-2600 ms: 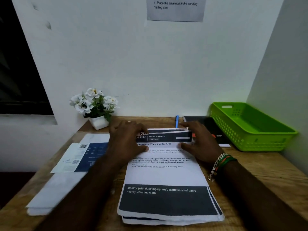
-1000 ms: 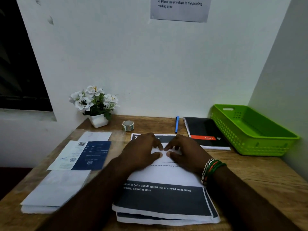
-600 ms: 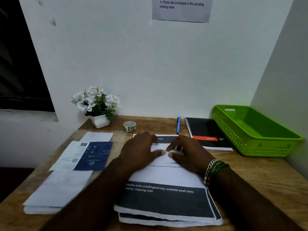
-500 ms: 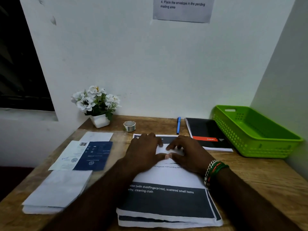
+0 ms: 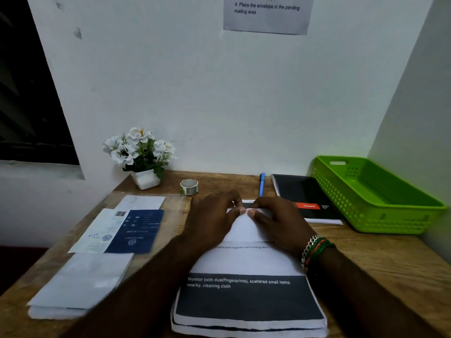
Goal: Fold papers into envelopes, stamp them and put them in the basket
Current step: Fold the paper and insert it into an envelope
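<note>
**Both hands flat on folded top sheet, centre of frame**

The white printed top sheet (image 5: 246, 262) lies on a stack of like papers (image 5: 249, 324) at lower centre of the frame, its far portion folded toward the viewer. The left hand (image 5: 212, 220) and right hand (image 5: 278, 222) rest side by side on the folded part. Their fingers are nearly straight and press down; the tips all but meet at the fold's far edge. Neither hand grips anything. Both forearms run in from the bottom edge, and the right wrist carries bead and chain bracelets (image 5: 313, 248).

The green perforated plastic basket (image 5: 341, 191) stands at right of frame against the side wall, well apart from the hands. A black notebook (image 5: 300, 191) lies between basket and stack, with a blue pen (image 5: 261, 184) just beside it. A small roll of stamps (image 5: 189, 186) sits above the left hand, near a white potted flower (image 5: 140, 154). Envelopes and a blue leaflet (image 5: 136, 230) occupy the left of the wooden surface (image 5: 390, 259); bare wood shows at right.
</note>
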A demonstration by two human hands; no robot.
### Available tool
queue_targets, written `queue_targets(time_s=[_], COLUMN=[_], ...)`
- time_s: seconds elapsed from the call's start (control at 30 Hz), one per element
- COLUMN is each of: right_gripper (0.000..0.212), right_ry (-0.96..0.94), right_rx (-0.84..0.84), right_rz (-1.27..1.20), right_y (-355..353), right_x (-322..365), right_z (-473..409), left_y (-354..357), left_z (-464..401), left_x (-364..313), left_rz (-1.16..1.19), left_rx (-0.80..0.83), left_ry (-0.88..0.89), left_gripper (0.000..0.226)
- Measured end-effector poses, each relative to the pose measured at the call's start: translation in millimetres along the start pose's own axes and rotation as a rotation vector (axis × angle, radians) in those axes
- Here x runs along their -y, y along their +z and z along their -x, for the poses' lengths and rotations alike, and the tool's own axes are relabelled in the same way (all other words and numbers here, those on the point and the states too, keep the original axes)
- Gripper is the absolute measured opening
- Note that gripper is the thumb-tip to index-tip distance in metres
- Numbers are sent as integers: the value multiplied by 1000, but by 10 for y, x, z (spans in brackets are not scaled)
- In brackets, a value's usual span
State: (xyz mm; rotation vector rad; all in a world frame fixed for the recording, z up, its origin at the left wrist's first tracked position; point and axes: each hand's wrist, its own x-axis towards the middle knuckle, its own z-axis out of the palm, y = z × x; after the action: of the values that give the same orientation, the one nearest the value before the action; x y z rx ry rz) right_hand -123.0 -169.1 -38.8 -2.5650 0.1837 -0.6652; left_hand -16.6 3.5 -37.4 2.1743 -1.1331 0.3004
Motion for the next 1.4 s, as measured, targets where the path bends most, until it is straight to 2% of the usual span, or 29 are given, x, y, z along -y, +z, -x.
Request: queue_targets(time_s=[0.2,0.27,0.33,0.43,0.53,0.67,0.87,1.07,1.17,1.27,1.4], right_gripper=[15,13,12,10,9,9,17,3,15,20,12], right_ry=[45,51,45,48,67,179,341,186,135,85,18], right_rx=[20,11,-6,-17,-18,-55,-87,-207,-148,-174,-187], right_rz=[-93,-112,-125,-142,-143,-91,-102,-136,-140,-97,-131], right_y=[-5,-16,-23,-24,-62,-221,-379,-294,-291,-319,-402], right_x=[-145,-149,-125,-83,-118,-257,-437,-285,-202,-139,-105], right_z=[12,1,-6,-2,1,1,37,-1,33,48,63], left_y=[-348,-449,-447,-316,-260,-289,-283,-295,-331,-384,-469], left_z=[-17,-14,-19,-36,-62,-50,-55,-55,-59,-57,-23], left_x=[304,407,435,384,394,507,590,498,446,380,292], left_rz=[-134,-121,-8,160,147,117,153,156,185,185,136], left_rx=[170,119,59,88,74,7,4,-33,-99,-180,-194], left_ry=[-203,-244,-249,-200,-196,-226,-267,-190,-133,-71,11], left_gripper=[16,15,16,14,15,17,18,19,2,11,14])
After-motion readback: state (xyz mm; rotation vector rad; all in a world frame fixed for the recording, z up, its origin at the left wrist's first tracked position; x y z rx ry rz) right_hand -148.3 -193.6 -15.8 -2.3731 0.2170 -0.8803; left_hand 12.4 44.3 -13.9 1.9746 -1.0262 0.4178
